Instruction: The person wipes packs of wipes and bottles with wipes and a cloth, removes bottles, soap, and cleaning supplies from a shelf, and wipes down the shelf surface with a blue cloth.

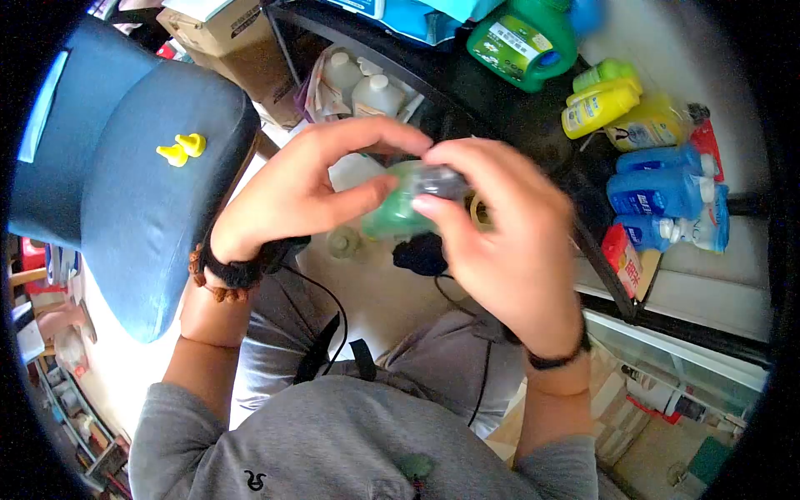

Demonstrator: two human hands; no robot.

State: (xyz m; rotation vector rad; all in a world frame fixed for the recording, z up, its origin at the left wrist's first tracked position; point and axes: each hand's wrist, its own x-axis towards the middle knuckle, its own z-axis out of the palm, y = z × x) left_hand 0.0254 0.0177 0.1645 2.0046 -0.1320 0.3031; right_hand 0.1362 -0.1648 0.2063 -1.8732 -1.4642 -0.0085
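Before my chest is a small green see-through bottle (pixel 398 208), tilted and blurred. My left hand (pixel 304 192) is closed around its near side, with the thumb against it. My right hand (pixel 512 237), smeared by motion, pinches the dark cap (pixel 440 183) at the bottle's upper right between thumb and fingers. Both hands' fingertips almost meet above the bottle. Two yellow pointed nozzle tips (pixel 182 148) sit on the blue chair seat (pixel 142 217) to the left.
On the right, a black shelf (pixel 533 142) holds a green detergent jug (pixel 525 42), yellow bottles (pixel 602 108) and blue bottles (pixel 662 193). White jugs (pixel 377 96) stand on a lower level. Behind the chair is a cardboard box (pixel 221 42). A black cable (pixel 340 312) crosses my lap.
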